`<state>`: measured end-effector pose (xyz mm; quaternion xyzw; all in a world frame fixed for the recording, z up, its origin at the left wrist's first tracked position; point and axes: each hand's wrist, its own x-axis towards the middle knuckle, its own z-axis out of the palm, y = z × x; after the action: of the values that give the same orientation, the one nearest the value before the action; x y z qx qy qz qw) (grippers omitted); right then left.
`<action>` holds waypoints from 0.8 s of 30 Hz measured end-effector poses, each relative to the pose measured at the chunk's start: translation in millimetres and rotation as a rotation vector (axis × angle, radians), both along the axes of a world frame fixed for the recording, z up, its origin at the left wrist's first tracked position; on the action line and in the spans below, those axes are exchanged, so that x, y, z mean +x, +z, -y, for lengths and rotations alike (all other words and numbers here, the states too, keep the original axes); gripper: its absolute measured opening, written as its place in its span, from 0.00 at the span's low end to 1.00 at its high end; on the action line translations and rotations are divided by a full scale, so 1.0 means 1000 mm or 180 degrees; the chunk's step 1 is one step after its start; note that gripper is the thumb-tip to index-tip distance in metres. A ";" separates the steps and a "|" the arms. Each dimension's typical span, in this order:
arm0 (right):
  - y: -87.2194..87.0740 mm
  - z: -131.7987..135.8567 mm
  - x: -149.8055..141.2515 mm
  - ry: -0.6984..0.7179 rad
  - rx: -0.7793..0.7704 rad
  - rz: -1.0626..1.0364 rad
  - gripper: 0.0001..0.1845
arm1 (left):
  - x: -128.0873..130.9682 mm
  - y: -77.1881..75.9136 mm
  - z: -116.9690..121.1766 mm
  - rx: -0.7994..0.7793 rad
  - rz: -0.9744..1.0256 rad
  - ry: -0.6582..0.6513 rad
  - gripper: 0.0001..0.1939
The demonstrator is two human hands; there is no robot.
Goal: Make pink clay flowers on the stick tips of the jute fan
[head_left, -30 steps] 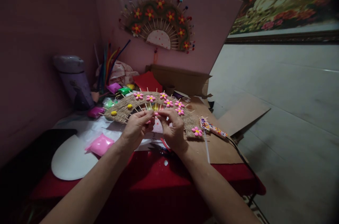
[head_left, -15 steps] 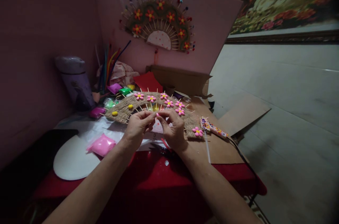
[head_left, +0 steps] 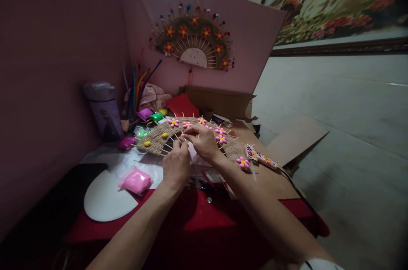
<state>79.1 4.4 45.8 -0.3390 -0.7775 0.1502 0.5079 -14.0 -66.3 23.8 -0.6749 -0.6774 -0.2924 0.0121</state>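
Right hand (head_left: pixel 203 141) pinched a small pink piece (head_left: pixel 182 135); left hand (head_left: pixel 177 163) curled below it, grip unclear. Twine fan (head_left: pixel 156 140) sat beyond both hands. Likely petal-adding step; next move probably called for pressing pink against nearer bare yellow center (head_left: pixel 165 135), left of right hand.

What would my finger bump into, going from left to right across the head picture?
Purple bottle, pink packet, left hand, right hand, flowery tool with a cord.
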 end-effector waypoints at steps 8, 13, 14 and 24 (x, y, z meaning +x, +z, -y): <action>-0.003 -0.042 -0.037 -0.0064 -0.0190 0.0715 0.03 | 0.001 -0.003 0.000 -0.0222 -0.0548 0.0355 0.15; -0.002 -0.047 -0.039 -0.0093 -0.0122 0.0960 0.02 | -0.007 0.002 -0.004 0.0141 0.0338 0.0438 0.12; -0.002 -0.048 -0.039 -0.0087 -0.0127 0.0975 0.03 | -0.011 0.002 -0.007 0.0398 0.0758 0.0494 0.12; -0.009 -0.047 -0.046 -0.0018 -0.0115 0.1131 0.01 | -0.028 -0.015 -0.040 0.1275 0.4214 0.0566 0.22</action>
<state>33.5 51.5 37.1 -0.3715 -0.8513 0.1005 0.3567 -41.8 -26.4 8.8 -0.2815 -0.5280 -0.7595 -0.2552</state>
